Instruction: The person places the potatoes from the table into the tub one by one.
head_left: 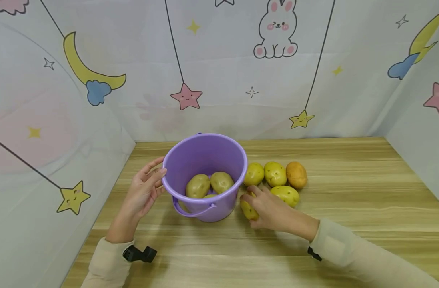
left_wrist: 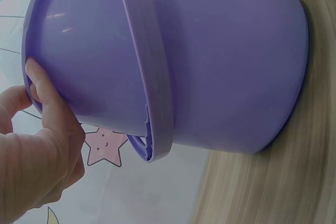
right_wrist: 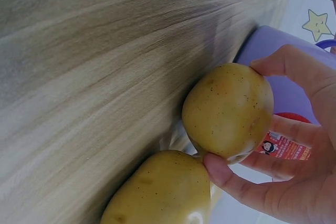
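Left hand: your left hand (head_left: 145, 190) had thumb and fingers on the rim of the purple bucket (head_left: 223, 209), at its left side, gripping it.
Right hand: your right hand (head_left: 271, 210) was narrowed round a yellow potato (head_left: 248, 211), thumb and fingertips on its sides.
Held potato: just right of the bucket, low over the bench (head_left: 349, 208); you couldn't tell from the views whether it touched the wood.
Bucket: stood upright on the bench, open top up, handle (head_left: 194, 215) dropped down on your side; red label (right_wrist: 296, 148) on its wall, seen from the right wrist.
In bucket: you had two potatoes plain to see, left one (head_left: 197, 187) and right one (head_left: 222, 183), plus the top of a third (head_left: 210, 196) behind the near rim.
Bench potatoes: back row right of the bucket, two yellow ones (head_left: 275, 174) and an orange-brown one (head_left: 296, 175); another yellow one (head_left: 287, 196) lay in front of that row, beyond your right hand.
Backdrop: white cloth (head_left: 223, 68) with stars, moons and a rabbit, behind the bench.
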Demonstrator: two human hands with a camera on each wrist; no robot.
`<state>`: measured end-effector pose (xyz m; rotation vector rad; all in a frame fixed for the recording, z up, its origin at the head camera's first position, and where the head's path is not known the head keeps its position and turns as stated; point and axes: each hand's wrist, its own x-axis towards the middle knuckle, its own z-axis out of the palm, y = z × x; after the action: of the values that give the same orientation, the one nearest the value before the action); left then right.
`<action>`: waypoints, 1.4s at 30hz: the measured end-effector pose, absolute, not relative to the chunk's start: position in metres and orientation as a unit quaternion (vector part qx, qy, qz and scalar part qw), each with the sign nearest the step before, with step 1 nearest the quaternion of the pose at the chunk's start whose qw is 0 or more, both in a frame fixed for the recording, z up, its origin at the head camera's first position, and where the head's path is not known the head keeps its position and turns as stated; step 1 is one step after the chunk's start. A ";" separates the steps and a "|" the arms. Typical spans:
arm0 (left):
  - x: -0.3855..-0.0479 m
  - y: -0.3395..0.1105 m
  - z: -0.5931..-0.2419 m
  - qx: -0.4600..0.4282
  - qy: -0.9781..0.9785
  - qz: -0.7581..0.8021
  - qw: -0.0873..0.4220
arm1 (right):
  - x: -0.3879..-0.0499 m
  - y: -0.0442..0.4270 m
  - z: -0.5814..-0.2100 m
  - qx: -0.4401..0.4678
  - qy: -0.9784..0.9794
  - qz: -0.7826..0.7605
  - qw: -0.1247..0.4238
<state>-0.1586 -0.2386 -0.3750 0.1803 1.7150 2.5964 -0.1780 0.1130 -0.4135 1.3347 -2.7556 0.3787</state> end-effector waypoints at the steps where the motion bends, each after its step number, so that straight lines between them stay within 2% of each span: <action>1: -0.159 -0.238 -0.375 0.058 0.550 0.833 0.012 | -0.178 0.113 -0.414 0.433 -0.893 0.123 0.029; 19: -0.159 -0.237 -0.374 0.054 0.549 0.834 0.012 | -0.179 0.118 -0.417 0.439 -0.884 0.155 0.048; 29: -0.158 -0.238 -0.375 0.057 0.545 0.836 0.011 | -0.179 0.118 -0.409 0.432 -0.885 0.169 0.031; 42: -0.159 -0.238 -0.375 0.056 0.547 0.835 0.011 | -0.179 0.121 -0.403 0.437 -0.882 0.174 0.035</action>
<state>-0.1590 -0.2380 -0.3754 0.1742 1.7070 2.6050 -0.1790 0.1215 -0.4027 1.3429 -2.7092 0.5347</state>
